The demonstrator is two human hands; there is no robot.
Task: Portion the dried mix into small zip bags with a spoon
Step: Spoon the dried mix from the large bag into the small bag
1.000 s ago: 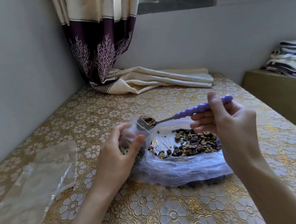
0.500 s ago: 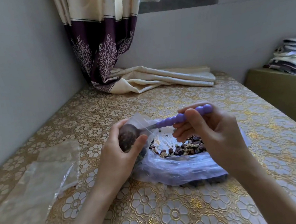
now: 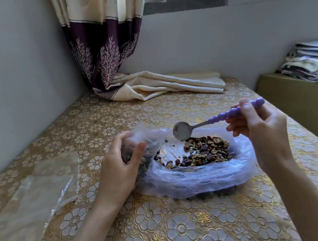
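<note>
Two bare forearms, no sleeves, short nails

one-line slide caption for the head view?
Left hand grips a small clear zip bag; right hand holds an empty purple-handled metal spoon over dried mix.

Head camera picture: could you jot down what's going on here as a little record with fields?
Setting: table with a gold floral cover, by a wall and a curtain
Left hand: grips a small zip bag partly filled with mix
Right hand: holds a purple-handled spoon
Spoon bowl: empty, above the dried mix
Mix supply: in a large open plastic bag
Spare bags: clear, lying flat at the left
Background: folded cloths on a ledge at the right
</note>
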